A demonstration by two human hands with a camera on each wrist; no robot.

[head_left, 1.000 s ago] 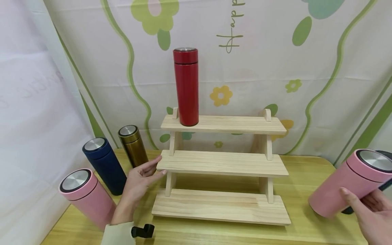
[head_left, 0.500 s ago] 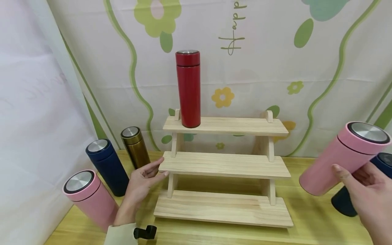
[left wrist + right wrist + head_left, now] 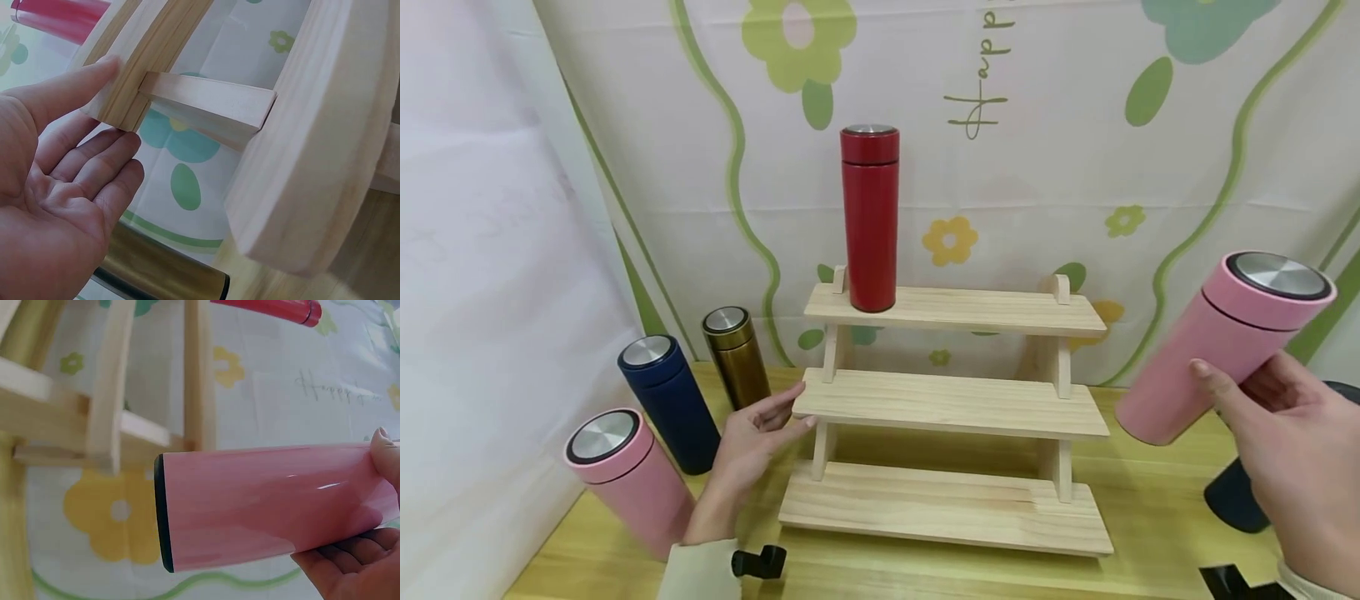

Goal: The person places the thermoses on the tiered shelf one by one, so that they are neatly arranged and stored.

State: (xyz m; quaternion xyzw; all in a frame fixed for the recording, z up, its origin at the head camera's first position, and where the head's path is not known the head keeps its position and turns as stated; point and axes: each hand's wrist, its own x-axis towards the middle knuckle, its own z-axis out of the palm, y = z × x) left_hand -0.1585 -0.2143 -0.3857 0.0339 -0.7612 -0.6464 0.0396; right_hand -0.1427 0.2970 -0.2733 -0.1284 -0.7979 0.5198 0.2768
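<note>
- The wooden stand, with three stepped shelves, rests on the table.
- The left hand is at the stand's left end, pinching the end of the middle shelf between thumb and fingers.
- The right hand, to the right of the stand, has its thumb and fingers wrapped about the held pink bottle.
- That bottle is up off the table, just beside the stand's right end, tilted with its base toward the stand and its silver-topped lid away.
- The red bottle stands upright near the left end of the stand's top shelf.
- Left of the stand are the gold bottle, the navy bottle and the other pink bottle.
- Right of the stand, a dark bottle is mostly hidden behind the hand; it looks blue-black.
</note>
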